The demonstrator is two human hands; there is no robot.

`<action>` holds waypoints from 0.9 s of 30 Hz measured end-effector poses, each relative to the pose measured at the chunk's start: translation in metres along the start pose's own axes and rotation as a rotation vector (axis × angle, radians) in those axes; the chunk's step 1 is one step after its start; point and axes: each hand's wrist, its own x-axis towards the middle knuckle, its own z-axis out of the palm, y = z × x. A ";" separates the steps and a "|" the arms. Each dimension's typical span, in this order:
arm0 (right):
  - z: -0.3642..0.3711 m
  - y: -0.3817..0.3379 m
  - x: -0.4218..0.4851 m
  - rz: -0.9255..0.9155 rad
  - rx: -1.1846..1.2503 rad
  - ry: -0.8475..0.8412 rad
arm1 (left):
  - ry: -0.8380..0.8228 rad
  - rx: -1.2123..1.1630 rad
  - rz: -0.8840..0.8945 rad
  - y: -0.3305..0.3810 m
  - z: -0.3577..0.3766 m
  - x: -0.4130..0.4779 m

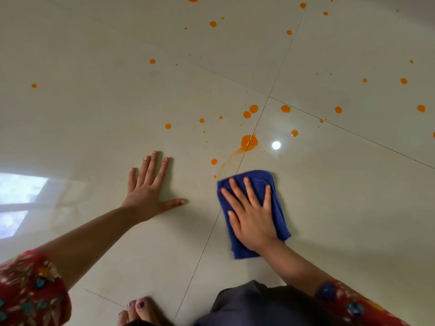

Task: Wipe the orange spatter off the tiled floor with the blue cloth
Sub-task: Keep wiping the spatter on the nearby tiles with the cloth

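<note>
I see right hand [253, 222] flat, fingers spread, pressing folded blue terry cloth [277, 208] onto glossy cream tiled floor [353, 196]; no closed grip. Left hand [150, 191] open, bracing. Risks: large orange blob [249, 141] just ahead smearing into grout line [237, 171]; scattered orange droplets [286, 108] beyond reach; palm slipping on wet gloss.

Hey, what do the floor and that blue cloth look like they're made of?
The floor looks like glazed ceramic or polished porcelain tile: cream, glossy, mirroring a window and a lamp, with thin dark grout lines. The blue cloth under the right hand looks like soft terry or microfibre: matte, fuzzy, folded thick. Exact fibre cannot be told.
</note>
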 end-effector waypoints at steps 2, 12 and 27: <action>-0.002 0.032 -0.011 -0.090 -0.014 0.004 | -0.008 -0.003 0.002 0.001 0.000 -0.001; -0.001 -0.026 0.021 -0.296 0.047 0.025 | 0.001 -0.003 0.009 0.000 0.001 -0.002; -0.003 0.024 0.067 -0.547 -0.027 0.037 | -0.010 -0.012 0.030 -0.003 0.001 -0.001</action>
